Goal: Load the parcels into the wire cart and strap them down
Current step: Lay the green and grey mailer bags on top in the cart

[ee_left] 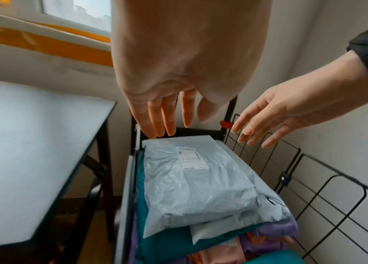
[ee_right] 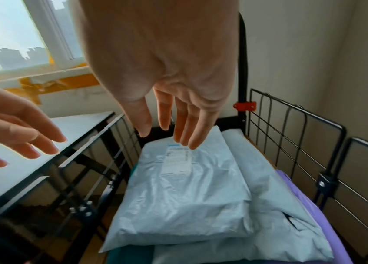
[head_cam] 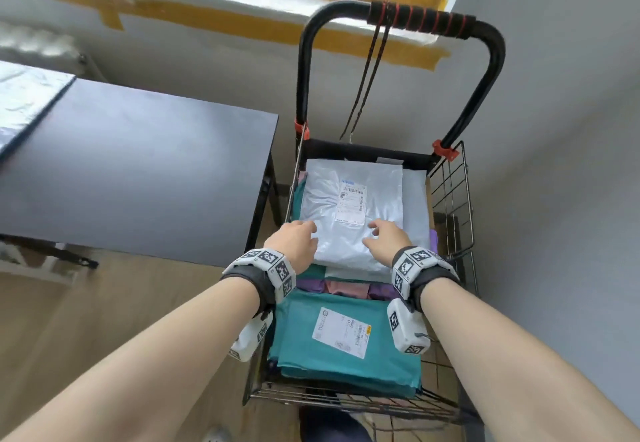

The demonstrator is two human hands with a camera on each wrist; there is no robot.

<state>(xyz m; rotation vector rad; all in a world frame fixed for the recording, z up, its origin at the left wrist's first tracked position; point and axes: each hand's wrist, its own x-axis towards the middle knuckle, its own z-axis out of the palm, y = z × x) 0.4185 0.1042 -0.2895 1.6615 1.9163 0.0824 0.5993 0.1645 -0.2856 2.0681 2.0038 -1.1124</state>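
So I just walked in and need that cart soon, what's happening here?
A person is loading parcels into the wire cart. Both the left hand and right hand are open above the top grey parcel, holding nothing. It lies on a stack of grey, teal and purple bags. The cord hangs from the handle, so nothing is strapped down yet.

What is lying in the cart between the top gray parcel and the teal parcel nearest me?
In the head view, purple and pink bags fill the gap between the gray parcel and the teal parcel.
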